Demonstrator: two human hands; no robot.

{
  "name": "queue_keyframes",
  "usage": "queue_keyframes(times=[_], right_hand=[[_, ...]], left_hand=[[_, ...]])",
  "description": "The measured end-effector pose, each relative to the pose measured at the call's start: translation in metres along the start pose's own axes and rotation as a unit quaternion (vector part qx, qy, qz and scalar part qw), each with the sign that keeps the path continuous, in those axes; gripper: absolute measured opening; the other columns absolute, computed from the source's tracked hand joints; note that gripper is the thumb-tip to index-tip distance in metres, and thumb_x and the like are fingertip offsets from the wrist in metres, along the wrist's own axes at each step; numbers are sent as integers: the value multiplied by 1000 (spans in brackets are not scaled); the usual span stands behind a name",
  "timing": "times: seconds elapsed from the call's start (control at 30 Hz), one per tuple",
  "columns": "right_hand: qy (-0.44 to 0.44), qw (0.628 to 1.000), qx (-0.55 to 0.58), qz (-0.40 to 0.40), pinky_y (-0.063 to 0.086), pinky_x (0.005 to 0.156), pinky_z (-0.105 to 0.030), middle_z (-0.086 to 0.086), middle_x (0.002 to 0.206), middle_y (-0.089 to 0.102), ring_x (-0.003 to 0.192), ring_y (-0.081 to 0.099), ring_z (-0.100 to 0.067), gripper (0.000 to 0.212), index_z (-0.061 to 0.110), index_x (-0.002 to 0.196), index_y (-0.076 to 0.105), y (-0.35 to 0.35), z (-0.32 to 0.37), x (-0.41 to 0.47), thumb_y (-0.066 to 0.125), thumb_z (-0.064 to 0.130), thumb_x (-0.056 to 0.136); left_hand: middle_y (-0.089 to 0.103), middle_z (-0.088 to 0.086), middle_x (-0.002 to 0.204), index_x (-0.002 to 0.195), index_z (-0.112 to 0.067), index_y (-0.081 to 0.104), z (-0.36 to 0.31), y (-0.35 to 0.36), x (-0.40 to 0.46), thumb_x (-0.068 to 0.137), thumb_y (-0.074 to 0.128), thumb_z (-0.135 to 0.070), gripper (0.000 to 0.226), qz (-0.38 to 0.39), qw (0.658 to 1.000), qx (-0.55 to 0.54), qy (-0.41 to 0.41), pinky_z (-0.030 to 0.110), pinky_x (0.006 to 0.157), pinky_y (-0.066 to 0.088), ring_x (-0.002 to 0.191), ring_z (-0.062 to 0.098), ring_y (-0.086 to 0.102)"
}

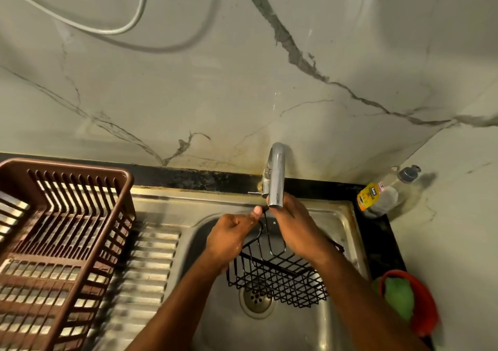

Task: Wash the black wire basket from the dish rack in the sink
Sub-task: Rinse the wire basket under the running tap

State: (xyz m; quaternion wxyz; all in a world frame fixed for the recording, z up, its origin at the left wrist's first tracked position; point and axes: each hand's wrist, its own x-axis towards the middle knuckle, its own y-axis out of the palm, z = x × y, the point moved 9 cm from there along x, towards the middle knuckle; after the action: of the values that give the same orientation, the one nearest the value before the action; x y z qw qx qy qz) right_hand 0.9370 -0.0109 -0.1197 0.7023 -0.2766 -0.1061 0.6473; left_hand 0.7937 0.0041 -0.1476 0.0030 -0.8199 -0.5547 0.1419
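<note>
The black wire basket (280, 280) hangs tilted over the steel sink (296, 331), above the drain (256, 298). My left hand (229, 238) grips the basket's upper wire frame, thumb pointing toward the tap. My right hand (296, 229) curls round the frame's top on the other side, just under the chrome tap spout (277, 178). No water stream is visible. The brown plastic dish rack (54, 243) stands on the drainboard at left.
A dish soap bottle (382, 194) stands in the back right corner on the black counter. A red bowl with a green cloth (404, 299) sits at the sink's right. The ribbed drainboard (148, 269) lies between rack and basin. A marble wall rises behind.
</note>
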Motion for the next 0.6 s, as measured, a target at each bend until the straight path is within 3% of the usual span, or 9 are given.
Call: queue_keyframes(times=[0.07, 0.13, 0.17, 0.23, 0.3, 0.4, 0.47, 0.53, 0.6], right_hand=[[18, 999, -35, 18, 50, 83, -36, 2, 103, 64, 98, 61, -15, 48, 27, 112, 59, -6, -4, -6, 36, 67, 97], [15, 996, -83, 23, 52, 74, -38, 3, 78, 64, 76, 62, -14, 62, 26, 86, 63, -17, -12, -13, 29, 78, 88], [-5, 996, -85, 19, 53, 71, -41, 5, 68, 61, 66, 59, -12, 65, 27, 74, 60, -21, -14, -16, 27, 82, 83], [-57, 996, -72, -2, 51, 63, -44, 5, 53, 49, 52, 49, -11, 68, 29, 61, 55, -23, -18, -23, 29, 89, 82], [-96, 989, -101, -42, 47, 54, -38, 2, 49, 48, 46, 46, -12, 73, 25, 58, 54, -19, -19, -35, 31, 90, 81], [-205, 942, -239, -115, 28, 46, -19, 10, 46, 37, 43, 37, -8, 67, 25, 54, 44, -12, 0, -57, 35, 79, 92], [-262, 897, -325, -147, 17, 48, -19, 14, 49, 30, 45, 29, -4, 62, 28, 54, 41, -6, 9, -73, 36, 74, 95], [-321, 859, -367, -159, 16, 51, -21, 14, 50, 31, 47, 27, -7, 63, 26, 54, 43, 7, 13, -91, 37, 75, 94], [-377, 829, -385, -154, 23, 55, -21, 12, 51, 41, 48, 33, -8, 61, 25, 56, 49, 21, 9, -108, 43, 74, 92]], left_hand=[[40, -6, 50, 52, -22, 51, -10, -5, -9, 94, 50, -69, 64, 13, 999, -19, 32, 26, 54, 36, 46, 11, 36], [48, -14, 48, 49, -24, 59, -7, -18, -13, 107, 47, -39, 60, 8, 997, -63, 37, 17, 54, 40, 44, 2, 43], [50, -14, 49, 50, -23, 58, -4, -25, -14, 107, 48, -37, 60, 1, 996, -84, 36, 17, 55, 41, 45, 2, 45], [48, -9, 52, 55, -23, 58, 6, -35, -12, 101, 52, -57, 58, -18, 996, -84, 24, 23, 56, 39, 47, 9, 43], [61, -3, 60, 74, -18, 71, 24, -41, -9, 96, 47, -68, 59, -54, 997, -45, -15, 26, 61, 44, 55, 12, 55], [74, -2, 100, 105, -16, 71, 36, -40, -19, 91, 43, -77, 69, -100, 994, -33, -33, 36, 87, 54, 93, 12, 68], [63, -4, 127, 126, -27, 60, 55, -34, -38, 91, 48, -76, 61, -104, 981, -92, -138, 44, 96, 51, 116, 16, 60], [61, 6, 127, 121, -29, 58, 81, -11, -62, 94, 53, -65, 45, -17, 935, -200, -294, 46, 86, 51, 117, 28, 59], [69, 20, 120, 109, -17, 65, 93, 10, -80, 94, 56, -49, 37, 51, 875, -314, -366, 50, 84, 53, 107, 39, 66]])
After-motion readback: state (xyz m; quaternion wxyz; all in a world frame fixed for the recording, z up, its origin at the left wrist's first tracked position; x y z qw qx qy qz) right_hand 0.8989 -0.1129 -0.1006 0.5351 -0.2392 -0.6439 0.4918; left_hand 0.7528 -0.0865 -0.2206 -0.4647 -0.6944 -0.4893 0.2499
